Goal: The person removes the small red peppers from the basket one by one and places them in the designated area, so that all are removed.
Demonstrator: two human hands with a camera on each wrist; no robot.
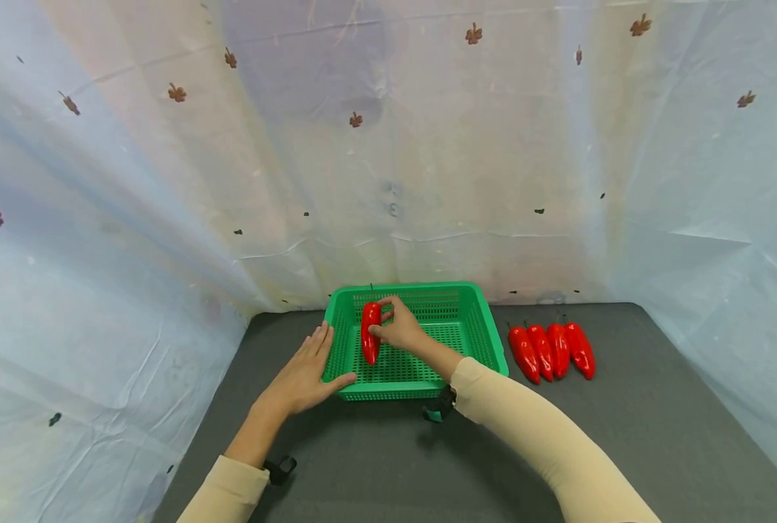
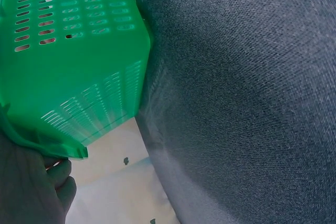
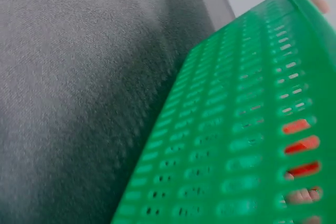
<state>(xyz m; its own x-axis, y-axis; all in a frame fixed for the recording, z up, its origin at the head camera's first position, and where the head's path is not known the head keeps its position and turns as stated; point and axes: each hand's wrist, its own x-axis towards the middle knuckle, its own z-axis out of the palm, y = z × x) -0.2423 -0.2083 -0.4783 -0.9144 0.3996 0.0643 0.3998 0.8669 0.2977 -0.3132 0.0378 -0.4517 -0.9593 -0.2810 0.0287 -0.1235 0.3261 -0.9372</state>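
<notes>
In the head view a green plastic basket (image 1: 421, 388) with slotted walls stands on the dark table. My right hand (image 1: 400, 327) reaches over it and pinches a red chili pepper (image 1: 371, 334) between thumb and fingers, the pepper upright in the picture near the basket's left side. Whether the pepper touches the basket floor I cannot tell. My left hand (image 1: 303, 374) rests on the basket's left rim with straight fingers, thumb across the front corner. In the right wrist view, red shows through slots in the basket wall (image 3: 220, 145); the left wrist view has fingers (image 2: 60, 184) against the rim.
Right of the basket, several red peppers (image 1: 560, 350) lie side by side on the dark grey cloth-covered table (image 1: 663, 436). A pale plastic sheet (image 1: 427, 181) with leaf prints hangs behind and at both sides. Dark straps (image 1: 280, 471) sit at the wrists.
</notes>
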